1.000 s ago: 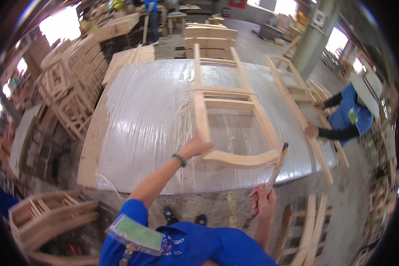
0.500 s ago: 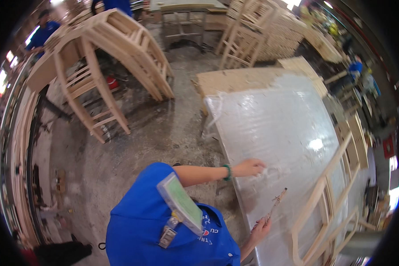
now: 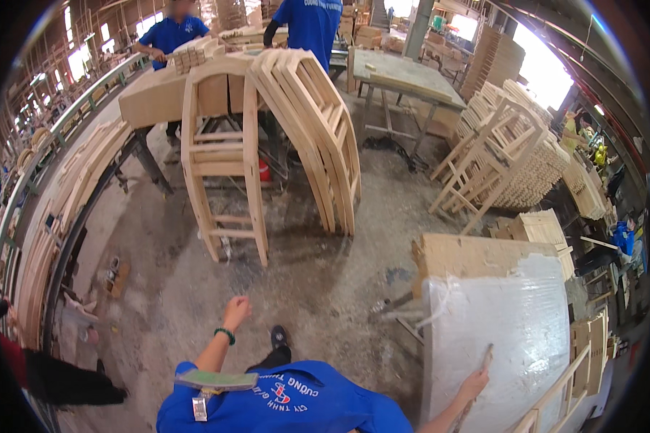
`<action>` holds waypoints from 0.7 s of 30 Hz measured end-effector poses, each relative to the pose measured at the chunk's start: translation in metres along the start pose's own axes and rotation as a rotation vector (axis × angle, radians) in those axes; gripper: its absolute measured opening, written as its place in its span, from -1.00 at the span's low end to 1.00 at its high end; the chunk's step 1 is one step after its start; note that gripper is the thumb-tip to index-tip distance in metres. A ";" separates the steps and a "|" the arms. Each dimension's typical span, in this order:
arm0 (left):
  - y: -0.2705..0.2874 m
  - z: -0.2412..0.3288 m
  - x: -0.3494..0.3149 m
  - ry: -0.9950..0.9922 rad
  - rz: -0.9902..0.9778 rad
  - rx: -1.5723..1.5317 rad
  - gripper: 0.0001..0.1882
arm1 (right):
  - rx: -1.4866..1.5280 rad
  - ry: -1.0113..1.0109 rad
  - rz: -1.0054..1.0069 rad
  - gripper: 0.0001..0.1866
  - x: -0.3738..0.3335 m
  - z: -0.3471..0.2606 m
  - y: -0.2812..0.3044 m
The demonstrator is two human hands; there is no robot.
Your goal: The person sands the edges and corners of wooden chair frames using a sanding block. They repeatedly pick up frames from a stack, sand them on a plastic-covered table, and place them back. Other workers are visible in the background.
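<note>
My left hand [image 3: 236, 312], with a green bead bracelet at the wrist, is over the concrete floor in front of me. Its fingers are curled in, and nothing shows in them. On the right, my right hand [image 3: 475, 385] grips a thin wooden stick-like tool [image 3: 489, 355] that sticks out above and below the fist. Its exact kind is too small to tell. That hand is beside the near left part of a table covered in clear plastic sheeting [image 3: 498, 317]. A pale wooden frame [image 3: 556, 397] rests at the table's near right.
Curved wooden frames [image 3: 307, 137] lean against a workbench [image 3: 155, 101] ahead, where two people in blue shirts stand. Stacked wooden frames [image 3: 498, 151] rise at the right. A metal-legged table [image 3: 404, 76] stands farther back. Long boards [image 3: 79, 180] line the left side.
My view has swung left and up, away from the plastic-covered table. My left hand has gone from above that table to over the floor. My right hand still holds the stick-like tool.
</note>
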State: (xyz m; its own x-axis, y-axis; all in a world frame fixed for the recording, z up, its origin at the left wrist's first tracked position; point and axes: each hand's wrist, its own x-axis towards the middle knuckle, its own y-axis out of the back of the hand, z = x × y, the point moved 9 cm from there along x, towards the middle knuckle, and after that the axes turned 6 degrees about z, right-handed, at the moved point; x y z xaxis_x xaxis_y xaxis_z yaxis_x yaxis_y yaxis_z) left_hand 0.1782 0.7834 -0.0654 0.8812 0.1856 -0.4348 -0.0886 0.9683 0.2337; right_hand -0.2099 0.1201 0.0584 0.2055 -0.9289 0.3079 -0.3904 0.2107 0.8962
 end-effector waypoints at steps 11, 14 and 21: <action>-0.033 0.215 0.208 -0.350 -0.136 -0.105 -0.65 | 0.783 0.205 -0.141 -0.68 -0.061 -0.319 -0.061; -0.086 0.257 0.228 -0.383 -0.248 -0.235 -0.68 | 0.879 0.347 -0.264 -0.68 -0.068 -0.424 -0.091; -0.187 0.198 0.214 -0.142 -0.696 0.008 -0.65 | 1.169 0.661 -0.650 -0.57 -0.055 -0.743 -0.170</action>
State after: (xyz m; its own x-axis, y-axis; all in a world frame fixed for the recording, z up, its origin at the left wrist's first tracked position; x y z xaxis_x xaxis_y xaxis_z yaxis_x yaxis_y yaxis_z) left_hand 0.4752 0.6083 -0.0295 0.7839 -0.5000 -0.3681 0.5201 0.8526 -0.0504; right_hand 0.5123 0.3613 0.1265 0.8558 -0.3922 0.3374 -0.4875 -0.8296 0.2722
